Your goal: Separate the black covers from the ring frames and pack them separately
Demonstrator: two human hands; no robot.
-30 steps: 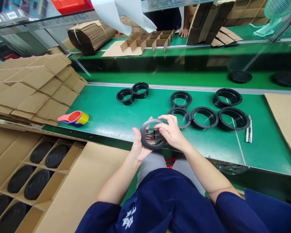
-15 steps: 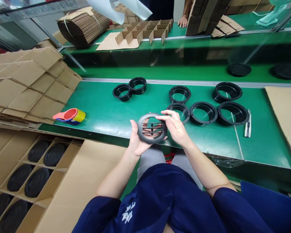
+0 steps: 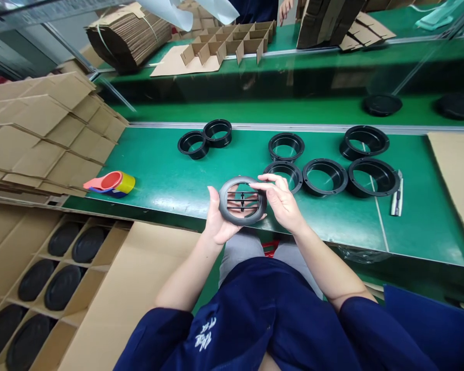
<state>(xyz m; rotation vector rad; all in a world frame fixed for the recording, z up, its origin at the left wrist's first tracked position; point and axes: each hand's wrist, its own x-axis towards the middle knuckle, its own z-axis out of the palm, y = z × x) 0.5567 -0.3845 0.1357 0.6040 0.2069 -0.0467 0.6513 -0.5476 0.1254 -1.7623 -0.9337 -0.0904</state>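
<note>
A round grey vent ring (image 3: 225, 202) with dark slats across its opening is held over the front edge of the green table. My left hand (image 3: 219, 222) cups it from the left and from below, thumb up along its rim. On its right side, the fingers of my right hand (image 3: 281, 202) touch the rim and upper edge. Just behind my right hand lies a black ring (image 3: 298, 178), partly covered by the fingers. Another black ring (image 3: 325, 191) sits to the right of it.
More black rings (image 3: 286, 158) stand on the green table (image 3: 166, 180), with a white-and-black cutter (image 3: 397, 196) at right. A tape roll (image 3: 127, 183) lies at left. Cardboard dividers (image 3: 42, 139) and a box of black discs (image 3: 116, 247) flank the left side.
The view has shifted slightly. Both hands keep nearly the same hold on the vent ring. Across the table, another person's hand has lifted off the surface.
</note>
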